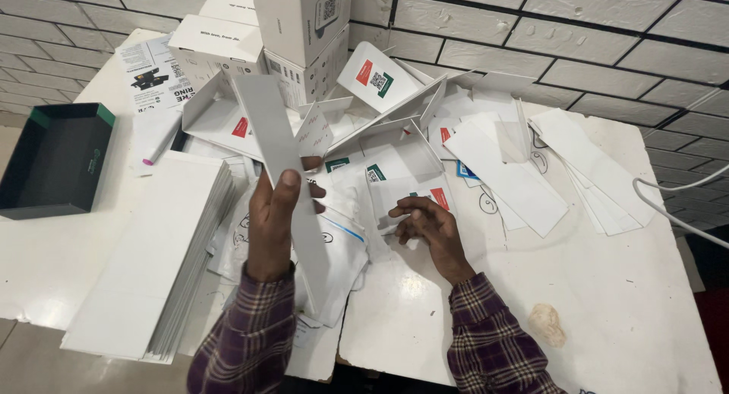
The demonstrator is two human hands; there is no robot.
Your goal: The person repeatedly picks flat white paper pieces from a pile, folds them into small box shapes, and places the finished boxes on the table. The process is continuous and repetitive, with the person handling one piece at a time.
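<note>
You are gripping a long flat strip of white card upright in your left hand, while your right hand is resting loosely open, fingertips on the scattered flat box blanks on the tabletop. This looks like picking up pieces; the smooth, stiff card needs a firm pinch.

Far: boxes stacked by wall.
Left: tray; card stack nearer.
Centre: flat cartons heaped.
Near right: wad.
</note>
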